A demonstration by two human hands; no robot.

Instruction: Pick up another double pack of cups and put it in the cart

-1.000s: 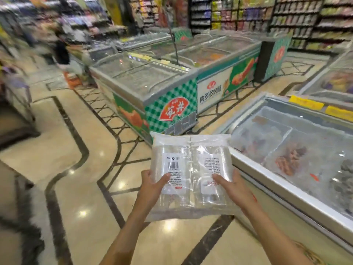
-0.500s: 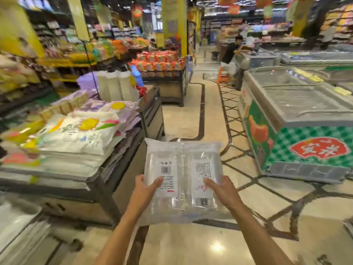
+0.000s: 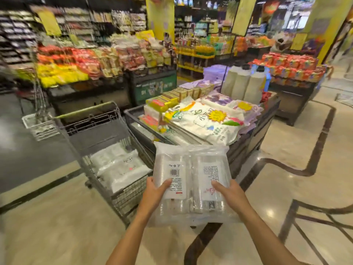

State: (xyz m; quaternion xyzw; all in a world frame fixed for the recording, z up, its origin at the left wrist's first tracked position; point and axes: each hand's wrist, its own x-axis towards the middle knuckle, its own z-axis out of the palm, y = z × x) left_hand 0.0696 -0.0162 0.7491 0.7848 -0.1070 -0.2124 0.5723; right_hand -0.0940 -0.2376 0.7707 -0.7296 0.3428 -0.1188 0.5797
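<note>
Both hands, left (image 3: 154, 194) and right (image 3: 232, 194), grip the pack (image 3: 191, 180) by its lower edges, thumbs on top, beside the cart (image 3: 107, 131). Slick film, probably light and floppy; support underneath.

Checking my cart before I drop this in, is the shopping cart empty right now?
No, the cart already has white plastic packs lying in its basket, to the left of the pack held in both hands.

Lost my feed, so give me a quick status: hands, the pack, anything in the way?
Left hand and right hand both grip the clear pack. Pack held level, above the floor. Shopping cart ahead-left, white bags inside; display table directly ahead.
</note>
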